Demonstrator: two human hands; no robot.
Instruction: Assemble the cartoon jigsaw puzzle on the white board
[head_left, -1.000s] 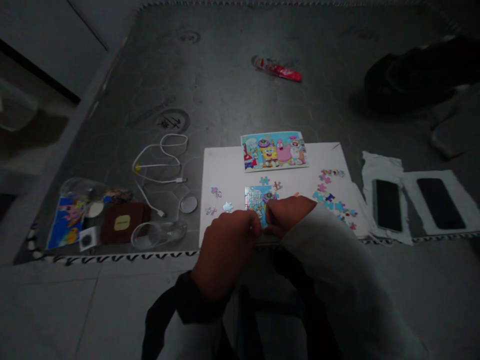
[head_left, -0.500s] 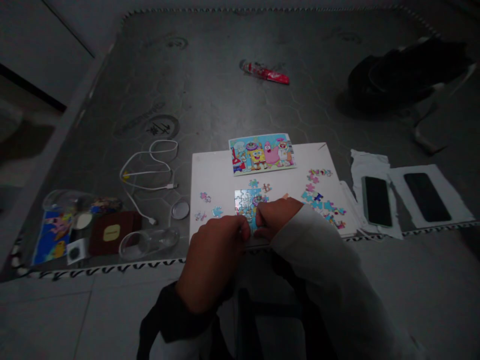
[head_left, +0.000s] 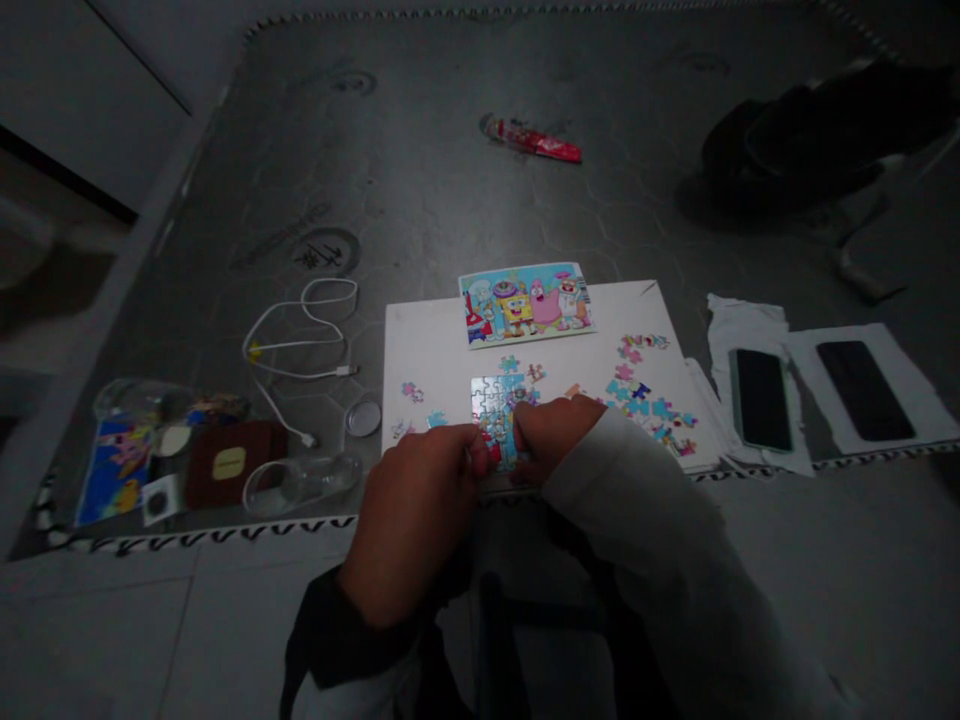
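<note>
A partly joined jigsaw puzzle (head_left: 492, 400) lies on a white board (head_left: 427, 345) in front of me. My left hand (head_left: 424, 490) is closed at the puzzle's lower left edge, its thumb and fingertips against the pieces. From the other side my right hand (head_left: 559, 435) is curled onto the puzzle's right edge, covering part of it. Its fingertips are mostly hidden. Just above the puzzle sit loose pieces, one of them a light blue piece (head_left: 510, 363). A cartoon picture card (head_left: 527, 305) rests at the board's far edge.
More loose puzzle pieces (head_left: 649, 400) are scattered on the board's right side. Two phones, one green-edged (head_left: 761, 400) and one dark (head_left: 864, 390), lie further right. On the left are a white cable (head_left: 300, 373), a clear plastic cup (head_left: 300, 485) and a brown box (head_left: 232, 465).
My left hand has shifted slightly left, showing more of the puzzle's lower red part. My right hand stays at the right edge. The whole view has moved a little.
</note>
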